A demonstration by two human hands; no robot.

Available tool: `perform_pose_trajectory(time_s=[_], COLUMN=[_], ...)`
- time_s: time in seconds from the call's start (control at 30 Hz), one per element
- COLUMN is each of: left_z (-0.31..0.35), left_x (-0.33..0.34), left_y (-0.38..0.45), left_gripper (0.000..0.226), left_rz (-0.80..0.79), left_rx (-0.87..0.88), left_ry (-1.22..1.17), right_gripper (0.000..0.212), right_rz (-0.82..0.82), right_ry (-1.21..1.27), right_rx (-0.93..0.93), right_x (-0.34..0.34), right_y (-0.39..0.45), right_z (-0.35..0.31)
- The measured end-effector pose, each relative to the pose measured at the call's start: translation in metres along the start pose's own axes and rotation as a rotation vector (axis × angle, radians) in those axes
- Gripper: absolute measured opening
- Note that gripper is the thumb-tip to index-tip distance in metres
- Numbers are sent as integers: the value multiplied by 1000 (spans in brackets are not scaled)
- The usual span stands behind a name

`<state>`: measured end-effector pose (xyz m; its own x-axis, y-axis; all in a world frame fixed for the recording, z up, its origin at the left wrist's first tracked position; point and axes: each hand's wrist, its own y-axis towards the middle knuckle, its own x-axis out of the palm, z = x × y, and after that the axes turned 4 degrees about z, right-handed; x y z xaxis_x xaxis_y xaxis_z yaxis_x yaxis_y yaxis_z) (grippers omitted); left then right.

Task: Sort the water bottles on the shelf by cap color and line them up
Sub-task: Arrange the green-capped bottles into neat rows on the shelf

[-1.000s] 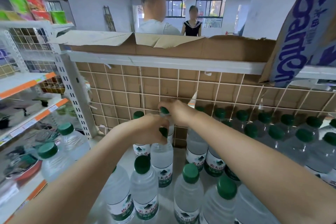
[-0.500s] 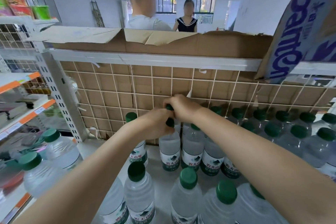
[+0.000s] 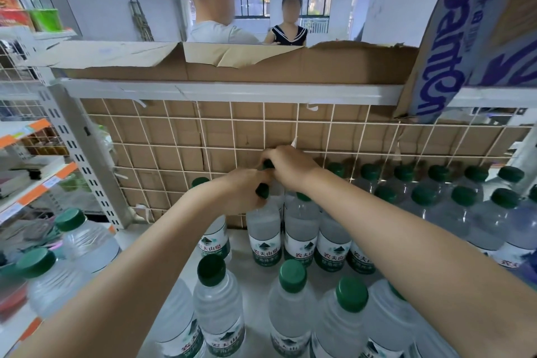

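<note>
Clear water bottles with green caps stand on the white shelf [image 3: 252,276]. My left hand [image 3: 241,189] grips the dark green cap of a bottle [image 3: 263,229] standing in the back row. My right hand [image 3: 287,166] grips the cap of another bottle right behind it, by the wire grid; that bottle's body is mostly hidden. More bottles [image 3: 300,229] stand in a row to the right. A front group has a dark-capped bottle [image 3: 218,302] and lighter-capped ones [image 3: 292,308].
A wire grid with cardboard [image 3: 180,148] backs the shelf. Many green-capped bottles [image 3: 462,212] crowd the right side. Two bottles [image 3: 84,238] lie at the left edge. A purple-lettered carton [image 3: 453,32] leans on the upper shelf. Two people stand beyond.
Both hands have carried their bottles back and to the right, up against the back row by the grid. The view has shifted left and closer.
</note>
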<state>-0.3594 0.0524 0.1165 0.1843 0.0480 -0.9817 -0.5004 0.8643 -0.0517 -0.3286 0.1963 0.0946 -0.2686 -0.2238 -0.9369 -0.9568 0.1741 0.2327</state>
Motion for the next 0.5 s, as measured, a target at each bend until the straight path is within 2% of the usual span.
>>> perform_pose_trajectory(time_s=[0.17, 0.33, 0.5], left_z=[-2, -12, -16], left_x=[-3, -9, -14], left_y=[-3, -6, -12], left_gripper=[26, 26, 29], left_rz=[-31, -62, -71], left_rx=[-33, -160, -184], left_ry=[13, -75, -118], right_gripper=[27, 16, 23], right_rz=[-3, -18, -104], right_ry=[-31, -24, 16], right_rx=[33, 55, 21], right_x=[-1, 3, -3], right_y=[4, 9, 10], right_z=[-3, -1, -1])
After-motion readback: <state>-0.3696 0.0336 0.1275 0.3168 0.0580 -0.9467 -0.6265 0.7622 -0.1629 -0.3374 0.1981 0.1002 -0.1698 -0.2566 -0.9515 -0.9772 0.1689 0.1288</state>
